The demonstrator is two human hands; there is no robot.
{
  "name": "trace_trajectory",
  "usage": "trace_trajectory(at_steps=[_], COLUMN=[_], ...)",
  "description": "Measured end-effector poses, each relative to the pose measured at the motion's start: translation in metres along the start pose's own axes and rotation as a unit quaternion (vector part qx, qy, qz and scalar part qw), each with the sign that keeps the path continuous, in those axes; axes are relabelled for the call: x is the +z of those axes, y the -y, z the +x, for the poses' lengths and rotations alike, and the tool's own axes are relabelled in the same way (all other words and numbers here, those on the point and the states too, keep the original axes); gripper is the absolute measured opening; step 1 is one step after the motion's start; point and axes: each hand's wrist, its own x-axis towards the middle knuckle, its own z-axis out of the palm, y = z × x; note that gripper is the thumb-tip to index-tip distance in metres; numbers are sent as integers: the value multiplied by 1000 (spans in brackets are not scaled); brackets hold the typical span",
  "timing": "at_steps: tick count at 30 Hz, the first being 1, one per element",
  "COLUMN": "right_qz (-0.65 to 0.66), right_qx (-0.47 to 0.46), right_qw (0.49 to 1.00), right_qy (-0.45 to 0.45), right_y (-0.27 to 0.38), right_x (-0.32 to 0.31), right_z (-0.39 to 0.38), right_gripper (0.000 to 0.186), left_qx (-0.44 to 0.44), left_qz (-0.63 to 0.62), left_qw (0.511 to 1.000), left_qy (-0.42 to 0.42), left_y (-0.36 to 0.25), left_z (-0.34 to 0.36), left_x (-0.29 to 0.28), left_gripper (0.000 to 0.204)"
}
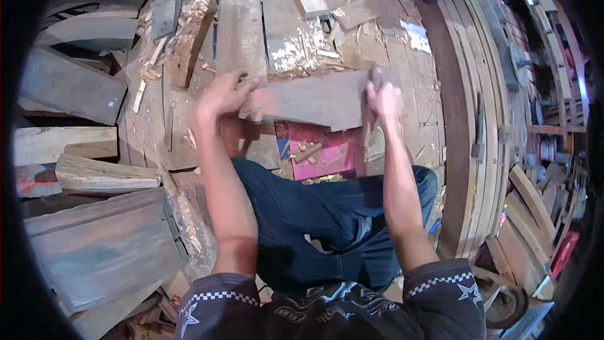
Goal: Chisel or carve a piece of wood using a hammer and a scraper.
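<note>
A weathered grey-brown board [311, 101], flat and long with an uneven near edge and a faint reddish patch toward its left, lies crosswise before a seated person's knees, beyond a bright pink panel [324, 151] on the chip-strewn floor [402, 50]. The left hand [228, 96] grips its left end; the right hand [384, 97] is closed at the other, its exact hold blurred.

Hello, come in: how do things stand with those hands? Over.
Left hand at left end of gray board. Right hand at right end, grip blurred. Wood chips scattered beyond.
</note>
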Motion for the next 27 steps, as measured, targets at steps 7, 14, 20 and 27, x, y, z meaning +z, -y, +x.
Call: trace_trajectory(at_steps=[7,14,20,27], right_qz=[54,90,-10,51], right_qx=[-61,-143,37,-115], right_qw=[995,982,999,989], right_qy=[63,86,2,75], right_y=[81,102,14,114], right_x=[-3,4,6,7], right_z=[-78,-97,-43,-78], right_gripper=[50,45,51,48], left_qx=[4,-6,2,1], left_qz=[30,21,16,34], left_qw=[999,1000,1000,999], left_qy=[-15,-16,-15,-2], left_y=[8,11,14,-2], left_z=[-2,-2,2,-3], left_x=[1,-6,-4,-6], left_gripper=[57,56,61,64])
